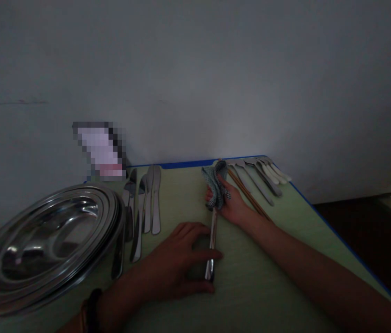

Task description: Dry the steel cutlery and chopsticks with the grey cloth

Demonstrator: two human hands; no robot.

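Observation:
My left hand (177, 266) grips the handle end of a long metal utensil (212, 245) that lies lengthwise on the pale green table (285, 273); fingers and thumb pinch it near its lower end. My right hand (232, 203) is closed round a small checked cloth (216, 182), which is wrapped over the far end of the same utensil. The covered end of the utensil is hidden by the cloth.
Stacked steel plates (46, 240) stand at the left. Several knives and spoons (145, 203) lie beside them. Wooden chopsticks (247, 194) and several more pieces of cutlery (264, 178) lie at the far right near the blue table edge. A white wall stands behind.

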